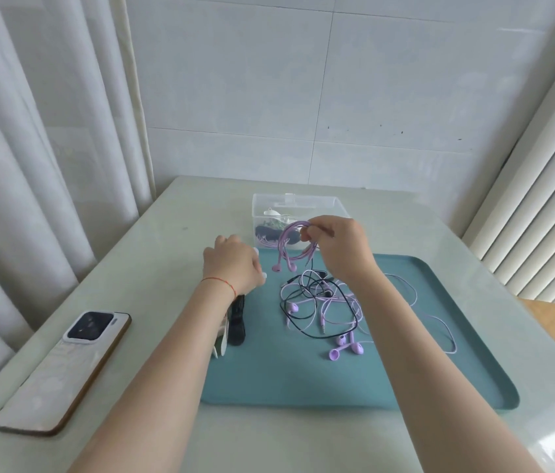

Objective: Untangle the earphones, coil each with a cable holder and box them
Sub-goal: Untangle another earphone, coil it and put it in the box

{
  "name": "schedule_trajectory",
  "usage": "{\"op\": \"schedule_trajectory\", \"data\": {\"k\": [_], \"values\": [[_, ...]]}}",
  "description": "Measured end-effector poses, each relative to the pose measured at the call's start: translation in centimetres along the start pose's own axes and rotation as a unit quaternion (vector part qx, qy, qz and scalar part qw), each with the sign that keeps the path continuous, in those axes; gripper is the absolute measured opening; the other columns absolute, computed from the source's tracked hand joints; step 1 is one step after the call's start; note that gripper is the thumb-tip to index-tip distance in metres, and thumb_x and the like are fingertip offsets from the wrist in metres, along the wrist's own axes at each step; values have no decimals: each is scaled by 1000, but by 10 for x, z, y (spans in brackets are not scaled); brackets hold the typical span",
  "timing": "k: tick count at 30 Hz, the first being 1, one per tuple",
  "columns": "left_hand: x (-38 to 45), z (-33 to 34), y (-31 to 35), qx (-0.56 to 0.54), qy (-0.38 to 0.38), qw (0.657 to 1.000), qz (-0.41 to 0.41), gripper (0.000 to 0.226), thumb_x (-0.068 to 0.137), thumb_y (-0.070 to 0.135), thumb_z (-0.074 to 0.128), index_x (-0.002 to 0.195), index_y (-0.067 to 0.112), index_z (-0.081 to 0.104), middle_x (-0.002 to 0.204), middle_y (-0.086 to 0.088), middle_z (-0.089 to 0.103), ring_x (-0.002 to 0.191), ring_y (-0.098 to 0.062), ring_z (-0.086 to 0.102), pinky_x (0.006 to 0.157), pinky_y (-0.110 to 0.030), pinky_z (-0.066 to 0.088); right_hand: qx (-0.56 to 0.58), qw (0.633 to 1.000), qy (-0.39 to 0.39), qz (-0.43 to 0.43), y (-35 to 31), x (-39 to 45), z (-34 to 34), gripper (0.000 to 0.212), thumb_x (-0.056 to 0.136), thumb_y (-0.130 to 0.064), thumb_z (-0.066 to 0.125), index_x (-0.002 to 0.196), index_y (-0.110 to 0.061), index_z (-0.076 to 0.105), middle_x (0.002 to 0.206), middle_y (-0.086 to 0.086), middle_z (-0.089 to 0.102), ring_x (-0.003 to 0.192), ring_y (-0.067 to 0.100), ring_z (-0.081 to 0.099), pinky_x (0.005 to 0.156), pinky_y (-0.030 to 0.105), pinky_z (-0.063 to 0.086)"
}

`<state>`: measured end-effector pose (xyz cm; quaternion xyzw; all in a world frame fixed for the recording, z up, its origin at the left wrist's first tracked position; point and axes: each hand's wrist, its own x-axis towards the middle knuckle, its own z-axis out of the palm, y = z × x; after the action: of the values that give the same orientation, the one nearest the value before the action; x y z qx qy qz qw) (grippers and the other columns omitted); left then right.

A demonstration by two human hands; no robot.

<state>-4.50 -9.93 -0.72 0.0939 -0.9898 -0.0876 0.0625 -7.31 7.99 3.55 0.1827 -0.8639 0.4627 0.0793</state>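
1. Above the far edge of the tray, the right hand (337, 245) forms the working grip: thumb and fingertips are pinched on a coiled lilac earphone (294, 245). The pinch sits where the loops gather, which keeps the coil from springing apart; the two earbuds hang free below it.
2. The coil is held in the air in front of the clear box (298, 213), probably so that it can be bound and then lowered in without a long carry.
3. The left hand (233, 264) is curled, knuckles up, just beyond the cable holders (236, 319) that lie at the tray's left edge. Whether its grip holds anything cannot be told; the fingertips are hidden. The likely purpose is to fetch a holder for the coil.
4. On the teal tray (303, 377), just below the right wrist, the remaining earphones (320, 308) lie tangled: black and lilac cables cross, with earbuds and plugs at the near side. One lilac cable trails out to the right.
5. The box stands on the tabletop (173, 233), touching or just beside the tray's far edge. It already contains what appear to be bundled earphones, so the task is judged partly done.
6. A phone (64, 370) lies face down well to the left, apart from the work.
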Motion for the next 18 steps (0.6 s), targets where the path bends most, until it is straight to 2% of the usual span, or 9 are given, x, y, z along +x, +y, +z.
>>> {"op": "schedule_trajectory", "data": {"k": [2, 4, 6, 8, 12, 15, 16, 17, 18], "values": [[6, -7, 1, -113, 41, 993, 8, 13, 78, 44, 72, 78, 31, 74, 94, 4, 58, 97, -22, 51, 80, -30, 44, 6, 1000, 1, -8, 1, 2, -1, 22, 92, -9, 54, 83, -12, 73, 83, 2, 72, 75, 20, 62, 68, 25, 46], [10, -16, 3, -289, 26, 957, 6, 12, 80, 32, 74, 72, 26, 69, 79, 6, 62, 77, -16, 58, 67, -26, 46, 17, 1000, 0, -12, 2, 3, -4, 22, 92, -9, 54, 82, -15, 73, 80, -3, 71, 66, 4, 57, 61, 15, 42], [11, -22, 7, -472, 0, 882, -13, 15, 87, 22, 70, 74, 18, 63, 74, 1, 65, 64, -14, 62, 62, -27, 52, 33, 999, 5, -9, 5, 5, -6, 22, 93, -8, 54, 82, -14, 73, 81, -2, 71, 69, 6, 58, 66, 17, 43], [10, -22, 13, -601, -40, 797, -33, 16, 95, 18, 59, 80, 15, 57, 75, -4, 65, 61, -19, 63, 57, -32, 56, 53, 998, 8, -11, 9, 6, -9, 22, 93, -7, 55, 82, -12, 73, 80, -1, 71, 74, 12, 61, 72, 20, 45], [9, -19, 22, -721, -107, 683, -41, 17, 102, 18, 45, 89, 13, 56, 79, -6, 70, 64, -25, 69, 51, -33, 56, 63, 998, -12, -7, 11, 6, -23, 20, 93, -5, 53, 85, -12, 70, 73, 3, 68, 69, 15, 57, 63, 14, 43], [10, -18, 25, -787, -151, 597, -53, 18, 103, 16, 41, 95, 12, 57, 82, -10, 71, 67, -27, 72, 55, -33, 59, 62, 998, -29, -15, 14, 6, -36, 22, 94, -5, 53, 82, -16, 68, 70, 7, 69, 66, 18, 55, 64, 30, 47], [10, -17, 25, -791, -155, 589, -54, 16, 103, 13, 41, 98, 11, 56, 86, -13, 70, 67, -27, 72, 56, -31, 59, 64, 997, -29, -18, 14, 6, -39, 23, 94, -5, 52, 82, -16, 68, 69, 7, 69, 66, 20, 56, 66, 36, 50], [11, -16, 23, -782, -150, 603, -55, 14, 102, 10, 42, 104, 10, 55, 91, -16, 69, 66, -26, 71, 56, -30, 58, 68, 997, -27, -20, 14, 5, -41, 22, 94, -5, 52, 82, -15, 69, 69, 8, 69, 65, 21, 57, 68, 40, 51], [12, -14, 21, -761, -139, 631, -55, 15, 100, 5, 43, 112, 8, 53, 97, -19, 66, 68, -26, 71, 57, -30, 58, 71, 997, -25, -21, 13, 5, -42, 22, 94, -5, 52, 83, -13, 69, 69, 9, 69, 65, 21, 57, 70, 43, 52]]}}
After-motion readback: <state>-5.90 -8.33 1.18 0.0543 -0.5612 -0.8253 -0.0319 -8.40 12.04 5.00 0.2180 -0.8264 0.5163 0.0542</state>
